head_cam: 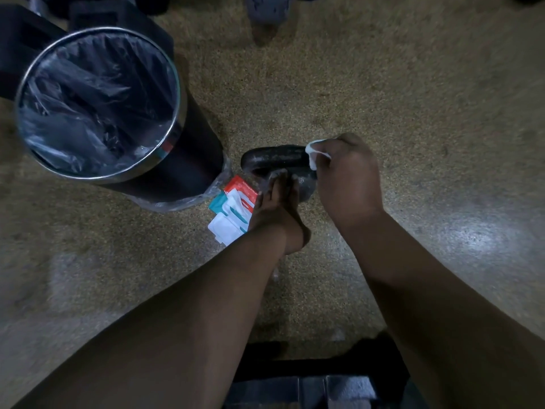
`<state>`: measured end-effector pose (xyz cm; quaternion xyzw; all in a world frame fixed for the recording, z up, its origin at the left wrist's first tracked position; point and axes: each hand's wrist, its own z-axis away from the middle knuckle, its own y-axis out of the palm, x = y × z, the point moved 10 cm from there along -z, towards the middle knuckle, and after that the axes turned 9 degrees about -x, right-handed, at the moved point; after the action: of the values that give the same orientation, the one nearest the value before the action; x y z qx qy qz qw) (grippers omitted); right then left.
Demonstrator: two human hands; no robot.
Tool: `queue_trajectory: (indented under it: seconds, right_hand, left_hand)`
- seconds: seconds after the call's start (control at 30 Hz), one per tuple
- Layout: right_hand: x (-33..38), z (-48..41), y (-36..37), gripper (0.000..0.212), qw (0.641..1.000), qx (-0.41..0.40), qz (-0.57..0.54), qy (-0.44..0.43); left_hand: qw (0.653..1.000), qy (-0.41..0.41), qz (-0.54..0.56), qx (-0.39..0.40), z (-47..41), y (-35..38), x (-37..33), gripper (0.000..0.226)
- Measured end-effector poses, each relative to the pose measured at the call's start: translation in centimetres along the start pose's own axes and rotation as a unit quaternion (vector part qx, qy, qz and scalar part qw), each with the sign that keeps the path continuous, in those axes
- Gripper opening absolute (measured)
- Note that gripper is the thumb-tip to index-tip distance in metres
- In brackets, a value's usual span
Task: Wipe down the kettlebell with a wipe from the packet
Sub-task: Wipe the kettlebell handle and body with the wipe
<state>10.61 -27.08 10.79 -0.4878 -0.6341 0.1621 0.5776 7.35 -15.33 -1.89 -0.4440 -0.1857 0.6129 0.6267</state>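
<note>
A dark kettlebell (274, 157) stands on the speckled floor, its handle running left to right. My right hand (348, 178) grips a white wipe (314, 153) and holds it against the right end of the handle. The straight fingers of my left hand (274, 208) press on the kettlebell's body just below the handle, hiding most of it. The wipe packet (233, 208), red, teal and white with its flap open, lies on the floor to the left of my left hand.
A round bin (97, 104) with a metal rim and a clear liner stands close to the left of the kettlebell. Dark equipment sits at the top left and at the bottom edge. Someone's foot (265, 28) shows at the top.
</note>
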Motion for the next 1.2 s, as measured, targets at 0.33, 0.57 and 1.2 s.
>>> queue_trajectory:
  seconds: [0.33, 0.57, 1.2]
  right_hand:
    - [0.1, -0.2, -0.2, 0.018, 1.0, -0.008, 0.004, -0.002]
    - [0.2, 1.0, -0.6, 0.017, 1.0, -0.015, 0.017, -0.016]
    - [-0.4, 1.5, -0.9, 0.019, 0.999, -0.03, 0.012, 0.014]
  left_hand:
    - [1.0, -0.001, -0.001, 0.003, 0.1, -0.2, 0.1, 0.104]
    - [1.0, 0.0, -0.012, -0.008, -0.2, 0.5, 0.3, 0.107]
    - [1.0, 0.005, -0.029, -0.007, -0.5, 0.9, 0.7, 0.111]
